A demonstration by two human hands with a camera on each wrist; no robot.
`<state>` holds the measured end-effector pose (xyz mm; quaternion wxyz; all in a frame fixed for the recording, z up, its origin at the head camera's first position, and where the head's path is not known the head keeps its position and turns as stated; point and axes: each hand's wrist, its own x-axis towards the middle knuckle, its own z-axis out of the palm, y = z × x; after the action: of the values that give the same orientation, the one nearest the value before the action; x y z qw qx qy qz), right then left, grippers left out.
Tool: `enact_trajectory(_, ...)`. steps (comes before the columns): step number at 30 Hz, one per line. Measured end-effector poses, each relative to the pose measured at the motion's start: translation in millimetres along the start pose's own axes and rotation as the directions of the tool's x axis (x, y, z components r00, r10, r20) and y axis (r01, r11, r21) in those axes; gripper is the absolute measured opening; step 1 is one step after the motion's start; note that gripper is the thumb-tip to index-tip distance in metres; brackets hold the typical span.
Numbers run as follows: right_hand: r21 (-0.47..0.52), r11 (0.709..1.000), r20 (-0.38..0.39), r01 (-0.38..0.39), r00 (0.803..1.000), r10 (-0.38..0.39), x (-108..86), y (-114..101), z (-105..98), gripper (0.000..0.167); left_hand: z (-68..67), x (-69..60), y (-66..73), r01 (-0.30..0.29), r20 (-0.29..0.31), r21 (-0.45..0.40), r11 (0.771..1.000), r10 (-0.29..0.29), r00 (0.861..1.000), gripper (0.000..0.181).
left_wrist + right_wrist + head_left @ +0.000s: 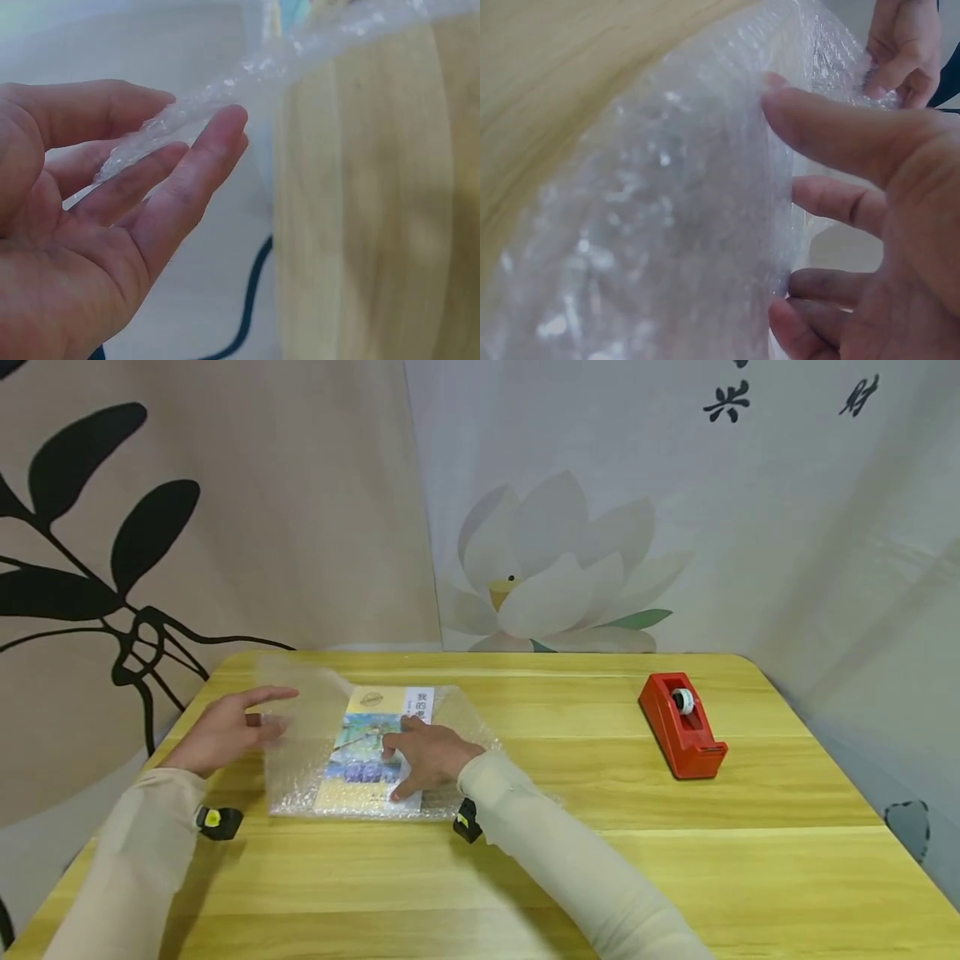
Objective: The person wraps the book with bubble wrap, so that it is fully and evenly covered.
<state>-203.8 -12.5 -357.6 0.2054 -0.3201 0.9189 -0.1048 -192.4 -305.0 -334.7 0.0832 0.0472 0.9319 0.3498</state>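
A book [372,743] with a yellow, blue and white cover lies on a sheet of bubble wrap [300,777], part of which is folded in from the right. My left hand [228,727] is at the sheet's left edge. In the left wrist view, the bubble wrap edge [217,94] passes between the thumb and fingers of that hand [97,187]. My right hand [431,753] rests over the book with its fingers spread. Seen from the right wrist, its fingertips [784,105] touch the bubble wrap [645,202]. Part of the cover is hidden beneath this hand.
A red tape dispenser [682,727] with a small roll of tape [682,702] stands on the right side of the wooden table [600,860]. Printed curtains [562,443] hang behind the table. The left hand is near the table's left edge.
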Motion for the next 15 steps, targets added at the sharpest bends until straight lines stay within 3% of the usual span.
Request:
enact_trajectory(6, -0.004, 1.0, -0.012, 0.002, 1.0, -0.002, -0.9, -2, -1, 0.053, 3.4, -2.6, 18.2, -0.082, -0.013, 0.029, 0.996, 0.082, 0.997, 0.06)
enact_trajectory(15, 0.001, 1.0, -0.006, -0.006, 1.0, 0.006, -0.3, -2, -1, 0.052, 16.7, 4.5, 50.8, -0.181, 0.007, 0.116, 0.977, 0.182, 0.983, 0.058)
